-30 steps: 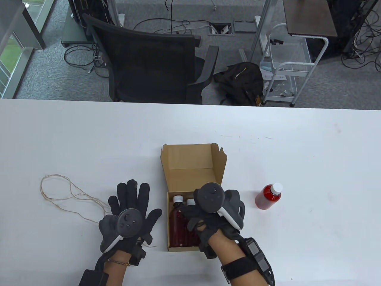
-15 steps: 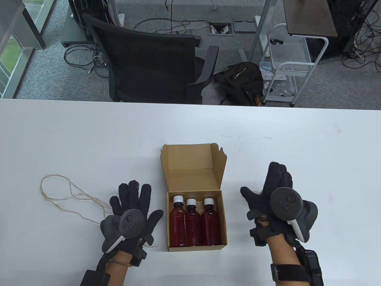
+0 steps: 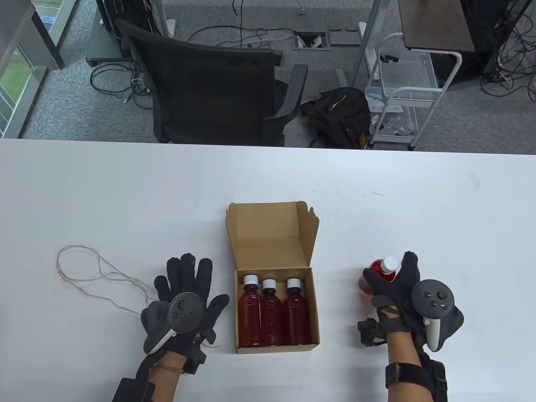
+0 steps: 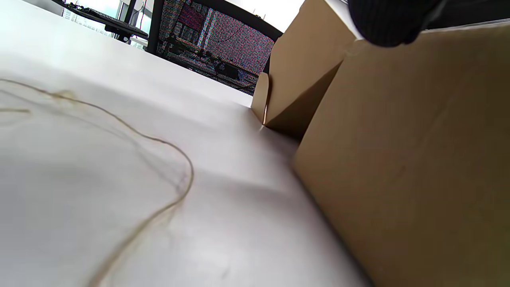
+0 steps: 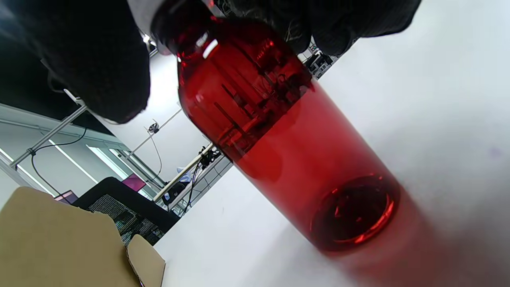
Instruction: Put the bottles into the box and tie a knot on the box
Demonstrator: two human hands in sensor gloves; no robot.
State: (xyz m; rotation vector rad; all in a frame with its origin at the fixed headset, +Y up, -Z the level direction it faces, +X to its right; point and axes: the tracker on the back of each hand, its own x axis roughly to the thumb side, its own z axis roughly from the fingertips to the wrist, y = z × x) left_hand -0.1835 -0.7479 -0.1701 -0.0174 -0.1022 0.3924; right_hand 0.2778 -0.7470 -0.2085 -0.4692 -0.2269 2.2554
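An open cardboard box (image 3: 272, 234) sits mid-table, its lid standing up at the back. Three red bottles with white caps (image 3: 272, 312) lie side by side inside it. A fourth red bottle (image 3: 377, 267) stands on the table to the box's right. My right hand (image 3: 390, 273) grips it near the neck, with thumb and fingers (image 5: 99, 59) curled round the bottle (image 5: 287, 159). My left hand (image 3: 197, 284) rests flat on the table just left of the box, fingers straight. A thin twine (image 3: 78, 246) lies looped further left.
The table's far edge (image 3: 268, 142) runs across the table view, with an office chair (image 3: 209, 83) behind it. The left wrist view has the box's side wall (image 4: 398, 159) close by and the twine (image 4: 187, 171) on the white tabletop.
My right hand left the box, where it set a third bottle, swung right and closed round the standing bottle. The left hand stayed put.
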